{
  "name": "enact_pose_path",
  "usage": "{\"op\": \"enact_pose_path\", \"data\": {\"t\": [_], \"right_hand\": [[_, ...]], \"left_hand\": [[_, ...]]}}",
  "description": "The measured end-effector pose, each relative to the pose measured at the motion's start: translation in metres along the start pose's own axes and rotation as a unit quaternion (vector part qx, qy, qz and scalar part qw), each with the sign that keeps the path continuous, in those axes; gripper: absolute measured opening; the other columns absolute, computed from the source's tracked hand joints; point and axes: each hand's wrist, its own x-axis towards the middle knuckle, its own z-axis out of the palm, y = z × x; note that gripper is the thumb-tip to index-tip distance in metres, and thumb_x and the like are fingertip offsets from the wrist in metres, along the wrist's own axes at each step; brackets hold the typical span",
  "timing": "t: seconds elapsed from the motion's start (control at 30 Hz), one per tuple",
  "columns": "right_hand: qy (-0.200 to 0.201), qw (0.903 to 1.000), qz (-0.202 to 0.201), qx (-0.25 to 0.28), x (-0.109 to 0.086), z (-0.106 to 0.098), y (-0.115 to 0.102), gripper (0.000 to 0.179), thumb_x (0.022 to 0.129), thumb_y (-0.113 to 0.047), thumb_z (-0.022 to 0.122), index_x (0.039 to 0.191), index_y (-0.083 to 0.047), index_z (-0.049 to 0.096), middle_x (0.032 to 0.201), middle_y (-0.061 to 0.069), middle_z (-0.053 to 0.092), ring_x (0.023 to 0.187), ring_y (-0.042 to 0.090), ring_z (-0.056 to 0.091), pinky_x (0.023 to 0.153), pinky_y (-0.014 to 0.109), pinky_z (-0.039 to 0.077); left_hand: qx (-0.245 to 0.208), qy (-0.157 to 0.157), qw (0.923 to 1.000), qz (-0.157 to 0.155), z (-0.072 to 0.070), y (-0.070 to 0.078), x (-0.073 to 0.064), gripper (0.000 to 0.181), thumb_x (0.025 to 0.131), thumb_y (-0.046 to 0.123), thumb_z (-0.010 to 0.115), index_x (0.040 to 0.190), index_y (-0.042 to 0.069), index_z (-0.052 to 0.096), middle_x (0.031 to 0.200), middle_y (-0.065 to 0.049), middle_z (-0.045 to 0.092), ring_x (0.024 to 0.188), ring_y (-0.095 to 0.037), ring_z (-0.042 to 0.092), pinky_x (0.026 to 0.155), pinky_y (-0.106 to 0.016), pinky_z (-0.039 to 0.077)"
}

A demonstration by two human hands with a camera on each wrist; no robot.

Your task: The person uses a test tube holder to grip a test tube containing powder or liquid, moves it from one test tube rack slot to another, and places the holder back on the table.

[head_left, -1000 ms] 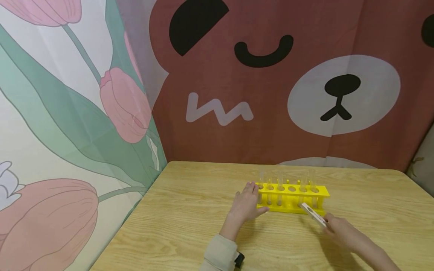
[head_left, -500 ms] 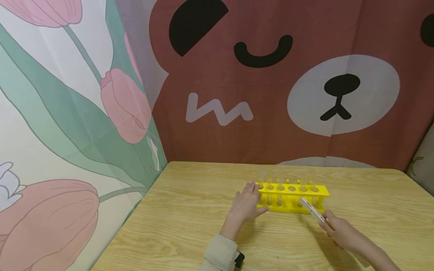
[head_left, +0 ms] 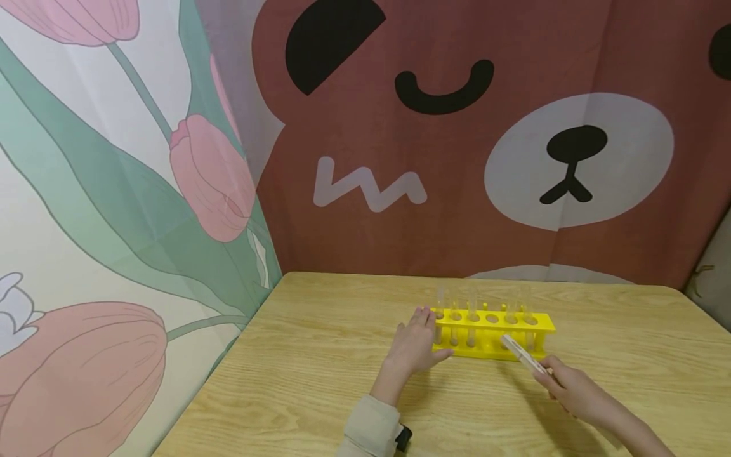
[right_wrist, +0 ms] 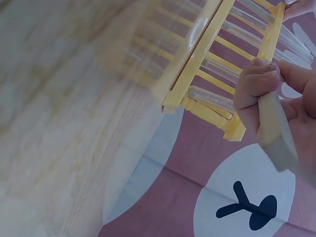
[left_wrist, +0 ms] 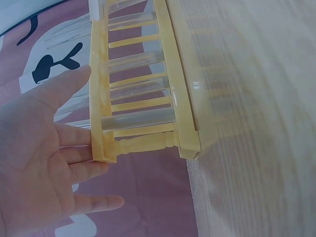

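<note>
A yellow test-tube rack (head_left: 491,331) with several clear tubes (head_left: 473,311) stands on the wooden table (head_left: 320,362). My left hand (head_left: 415,343) lies open, its straight fingers touching the rack's left end; in the left wrist view the palm (left_wrist: 44,163) meets the rack's end post (left_wrist: 106,143). My right hand (head_left: 565,384) grips a pale flat stick (head_left: 522,355), which slants up to the left in front of the rack's right end. In the right wrist view the curled fingers (right_wrist: 256,81) hold the stick (right_wrist: 274,128) beside the rack (right_wrist: 197,54).
A brown bear-print cloth (head_left: 457,158) hangs behind the table and a tulip-print cloth (head_left: 114,222) to the left. The table's left edge (head_left: 228,362) runs diagonally near my left sleeve (head_left: 368,431).
My right hand has carried the stick a little left and up toward the rack's right end. The left hand and the rack have stayed still.
</note>
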Motion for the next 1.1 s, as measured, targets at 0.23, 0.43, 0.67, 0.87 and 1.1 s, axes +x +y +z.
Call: {"op": "enact_pose_path", "data": {"t": [0.23,0.43,0.67,0.87,1.1], "right_hand": [[0.0,1.0,-0.01,0.001,-0.0004,-0.001,0.0009,0.032,0.093,-0.018,0.048,0.107,0.01,0.043,0.06,0.003,0.041,0.044,0.006,0.035,0.038,0.021,0.033],[0.008,0.9996,-0.024,-0.01,-0.001,-0.0015,0.0007,0.03,0.091,-0.013,0.051,0.107,0.011,0.044,0.059,0.001,0.039,0.045,0.006,0.036,0.039,0.021,0.034],[0.017,0.9991,-0.033,-0.018,-0.0008,-0.0001,-0.0024,0.028,0.091,-0.013,0.051,0.105,0.01,0.045,0.059,0.001,0.039,0.045,0.006,0.036,0.039,0.021,0.034],[0.027,0.9985,-0.041,-0.024,0.0008,0.0006,-0.0056,0.026,0.091,-0.012,0.051,0.104,0.009,0.046,0.059,0.0,0.039,0.045,0.005,0.036,0.04,0.022,0.034],[0.039,0.9983,-0.035,-0.025,0.0023,0.0012,-0.0082,0.026,0.09,-0.014,0.053,0.103,0.009,0.049,0.059,0.0,0.039,0.045,0.006,0.036,0.04,0.023,0.035]], "left_hand": [[-0.003,0.0,1.0,0.0,-0.0003,0.0004,0.0002,0.076,0.083,0.058,0.048,0.139,0.008,0.033,0.143,-0.006,0.027,0.132,-0.016,0.02,0.094,-0.042,0.035],[-0.008,-0.001,1.0,-0.004,0.0,0.0008,0.0005,0.076,0.083,0.057,0.049,0.139,0.008,0.032,0.143,-0.006,0.027,0.132,-0.016,0.019,0.095,-0.042,0.034],[-0.003,0.002,1.0,-0.004,0.0006,0.0005,0.0005,0.076,0.083,0.057,0.048,0.139,0.008,0.033,0.143,-0.006,0.027,0.132,-0.016,0.02,0.094,-0.042,0.035],[-0.005,0.005,1.0,-0.001,0.0012,0.0001,0.0011,0.077,0.083,0.058,0.048,0.139,0.008,0.032,0.143,-0.006,0.027,0.132,-0.016,0.02,0.094,-0.042,0.035],[-0.006,0.0,1.0,-0.004,0.0015,0.0001,0.0013,0.077,0.083,0.058,0.048,0.139,0.008,0.032,0.143,-0.005,0.027,0.132,-0.016,0.019,0.094,-0.042,0.035]]}}
